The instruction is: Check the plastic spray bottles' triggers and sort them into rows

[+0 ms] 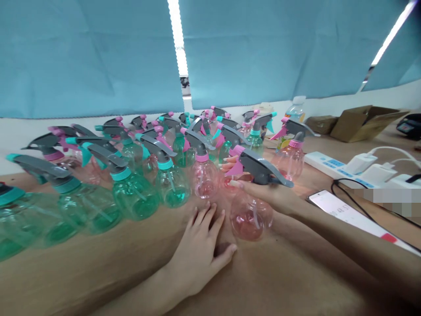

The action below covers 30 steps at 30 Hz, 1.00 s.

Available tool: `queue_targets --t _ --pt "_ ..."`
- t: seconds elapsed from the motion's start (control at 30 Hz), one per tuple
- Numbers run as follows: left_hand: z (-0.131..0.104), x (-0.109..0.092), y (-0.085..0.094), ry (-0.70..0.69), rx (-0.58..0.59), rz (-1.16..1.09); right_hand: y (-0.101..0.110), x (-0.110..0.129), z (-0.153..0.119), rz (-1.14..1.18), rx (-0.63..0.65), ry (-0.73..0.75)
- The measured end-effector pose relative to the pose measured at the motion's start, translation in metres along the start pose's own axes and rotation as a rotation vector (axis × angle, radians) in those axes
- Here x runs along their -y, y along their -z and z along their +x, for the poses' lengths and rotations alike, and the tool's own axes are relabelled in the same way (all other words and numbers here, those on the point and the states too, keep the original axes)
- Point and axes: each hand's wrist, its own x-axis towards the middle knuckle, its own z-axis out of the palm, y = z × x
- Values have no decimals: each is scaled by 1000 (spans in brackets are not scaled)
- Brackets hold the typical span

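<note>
Palm down on the brown tabletop [158,263], my left hand [204,245] lies with its fingers spread, holding nothing. My right hand [255,189] reaches in from the right and wraps round the neck of a pink spray bottle [250,217]. That bottle has a grey head with a pink trigger and nozzle; its collar is hidden by the hand. Just behind my left fingertips stands another pink spray bottle [204,175]. Beside it to the left is a green spray bottle [171,188] with a turquoise collar.
Several more green and pink spray bottles crowd the left and back, including a green one [136,197]. At right lie a white power strip [324,162] with plugged-in chargers, cables and a phone [342,210]. An open cardboard box [358,123] and a clear bottle [296,107] stand behind.
</note>
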Motion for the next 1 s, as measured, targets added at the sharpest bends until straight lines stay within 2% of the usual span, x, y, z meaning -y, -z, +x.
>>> queue_targets --t 0.07,0.2,0.27,0.47,0.8,1.0 --pt "0 0 1 -1 3 -1 2 -7 -1 -53 2 0" --pt "1 -1 2 6 17 13 8 -25 -8 -250 -84 -67" --pt "1 -1 2 10 25 21 11 -30 -10 -305 -75 -82" --pt "1 -3 4 -2 18 17 15 -25 -16 -344 -17 -58" --pt "1 -1 1 4 1 4 19 -34 -20 -367 -32 -99" --pt "1 -1 2 -19 -12 -1 13 -21 -18 -337 -48 -95"
